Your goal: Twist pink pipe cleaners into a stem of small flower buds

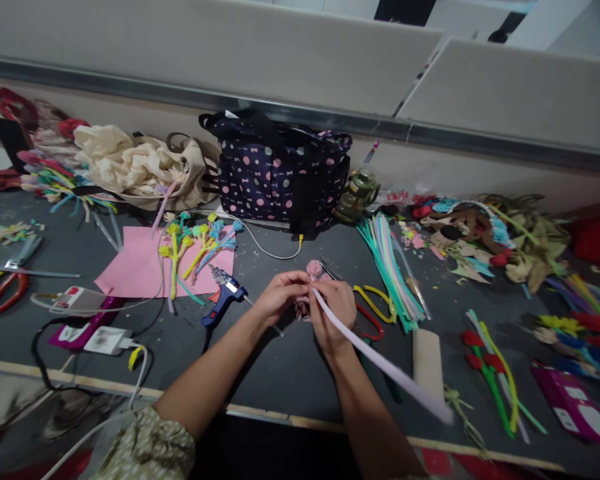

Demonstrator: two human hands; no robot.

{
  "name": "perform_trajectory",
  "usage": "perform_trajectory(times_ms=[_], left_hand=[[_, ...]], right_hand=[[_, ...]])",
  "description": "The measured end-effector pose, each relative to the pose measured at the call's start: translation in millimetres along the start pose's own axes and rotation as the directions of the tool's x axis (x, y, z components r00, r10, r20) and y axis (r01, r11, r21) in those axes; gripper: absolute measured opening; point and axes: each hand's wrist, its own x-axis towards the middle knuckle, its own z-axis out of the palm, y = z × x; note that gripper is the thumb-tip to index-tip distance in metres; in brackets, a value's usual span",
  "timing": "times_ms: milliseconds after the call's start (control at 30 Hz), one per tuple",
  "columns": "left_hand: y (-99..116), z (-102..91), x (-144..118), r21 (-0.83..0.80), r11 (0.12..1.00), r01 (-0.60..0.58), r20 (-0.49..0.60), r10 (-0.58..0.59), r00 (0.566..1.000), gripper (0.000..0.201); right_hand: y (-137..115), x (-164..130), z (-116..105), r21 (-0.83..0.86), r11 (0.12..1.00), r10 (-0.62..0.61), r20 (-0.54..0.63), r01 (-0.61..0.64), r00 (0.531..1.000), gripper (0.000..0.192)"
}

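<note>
My left hand (283,293) and my right hand (334,310) meet over the middle of the dark table, fingers closed in a pinch. Between them is one end of a pale lilac pipe cleaner (375,357), whose long free part trails over my right wrist toward the lower right. Small dusky pink fuzzy flowers (314,269) show around the fingertips; whether they are joined to the stem is hidden. Beside my right hand lie scissors with a yellow and a red handle (377,300). Left of my left hand rests a blue glue gun (225,295).
A pink sheet (140,263) carries yellow and blue pipe-cleaner flowers. Behind stands a dotted navy bag (280,173) beside a green bottle (359,193). A bundle of pipe cleaners (393,273) lies right, near a beige block (427,367) and red tulips (490,363). Cables cross the left side.
</note>
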Motion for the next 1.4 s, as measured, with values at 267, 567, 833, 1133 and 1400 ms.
perform_trajectory(times_ms=[267,567,833,1133,1400], left_hand=[[-0.6,-0.3,-0.5,0.031,0.999,0.009,-0.011,-0.008,1.0,0.03],[1.5,1.6,-0.6,-0.024,1.0,0.001,-0.011,-0.001,1.0,0.031],[2.4,-1.1,0.0,-0.016,0.999,0.037,-0.02,-0.038,0.999,0.03],[-1.6,-7.3,2.5,0.015,1.0,0.015,-0.033,-0.015,0.999,0.027],[3.2,-1.5,0.0,-0.005,1.0,0.003,-0.089,-0.003,0.996,0.028]], right_hand=[[0.6,-0.9,-0.6,0.016,0.997,0.069,0.03,-0.069,0.997,0.011],[-3.6,1.0,-1.8,0.064,0.994,0.092,0.021,-0.094,0.995,0.009],[-2.7,1.2,1.0,0.185,0.974,0.141,-0.03,-0.133,0.99,0.01],[-1.7,2.1,2.5,0.304,0.933,0.215,-0.039,-0.193,0.976,0.009],[-4.0,4.6,1.8,0.341,0.899,0.3,-0.024,-0.274,0.954,0.005]])
